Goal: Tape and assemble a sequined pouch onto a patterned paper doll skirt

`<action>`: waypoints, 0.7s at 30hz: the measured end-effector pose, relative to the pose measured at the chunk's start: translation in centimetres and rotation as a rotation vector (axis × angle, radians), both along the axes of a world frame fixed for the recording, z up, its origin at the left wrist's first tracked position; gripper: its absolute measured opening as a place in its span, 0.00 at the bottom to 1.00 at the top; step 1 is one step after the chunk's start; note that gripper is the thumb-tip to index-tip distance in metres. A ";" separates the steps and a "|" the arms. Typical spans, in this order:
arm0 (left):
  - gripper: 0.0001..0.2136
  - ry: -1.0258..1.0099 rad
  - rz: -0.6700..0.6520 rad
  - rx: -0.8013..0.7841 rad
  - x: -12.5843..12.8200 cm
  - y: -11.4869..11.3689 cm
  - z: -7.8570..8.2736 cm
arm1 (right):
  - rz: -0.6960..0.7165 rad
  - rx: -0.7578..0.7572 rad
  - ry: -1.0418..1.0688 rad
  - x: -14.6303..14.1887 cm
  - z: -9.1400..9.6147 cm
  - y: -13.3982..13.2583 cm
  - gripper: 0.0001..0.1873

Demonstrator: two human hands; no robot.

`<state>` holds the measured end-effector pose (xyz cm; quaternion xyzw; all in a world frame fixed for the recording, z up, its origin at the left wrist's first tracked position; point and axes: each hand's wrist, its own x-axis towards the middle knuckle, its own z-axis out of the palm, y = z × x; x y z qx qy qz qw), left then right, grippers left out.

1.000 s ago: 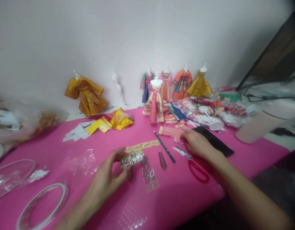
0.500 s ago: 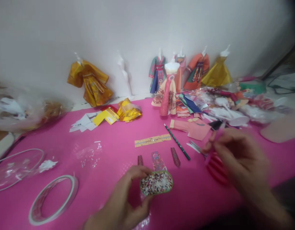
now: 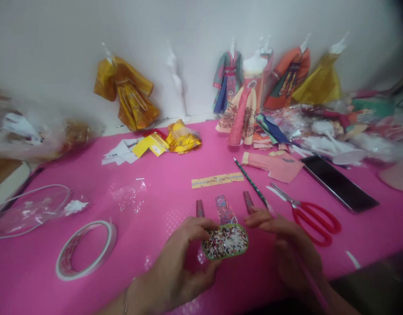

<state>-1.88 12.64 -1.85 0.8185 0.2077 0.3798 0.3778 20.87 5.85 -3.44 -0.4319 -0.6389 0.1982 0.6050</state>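
While the left hand (image 3: 183,258) pinches an oval container (image 3: 243,252) between thumb and fingers, the right hand (image 3: 288,238) is closed around a slim pink stick (image 3: 304,269) just beside it, partly blurred. Small mixed beads (image 3: 225,241), dark, red and white, fill the container, which is held near the front of the pink tabletop (image 3: 165,175) and tipped so that its contents face the camera. Just beyond its rim lie a patterned piece (image 3: 225,210) and, on either side of that, a left dark-red strip (image 3: 200,208) and a right dark-red strip (image 3: 247,200); whether the right fingertips touch the latter, I cannot tell. Farther back, a yellowish strip (image 3: 217,180) lies crosswise, with a dark pencil (image 3: 250,181) slanting past its right end. A pink garment piece (image 3: 280,168) rests above the red-handled scissors (image 3: 314,218), and a black phone (image 3: 341,183) lies to their right. On the left is a roll of white tape (image 3: 111,238). Against the wall stand a figure in a gold robe (image 3: 126,92) and a bare white mannequin (image 3: 177,83).
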 end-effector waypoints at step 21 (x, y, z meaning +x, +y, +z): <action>0.17 0.149 -0.111 0.178 -0.7 0.8 0.7 | 0.037 -0.175 0.041 -1.3 -0.9 -0.2 0.12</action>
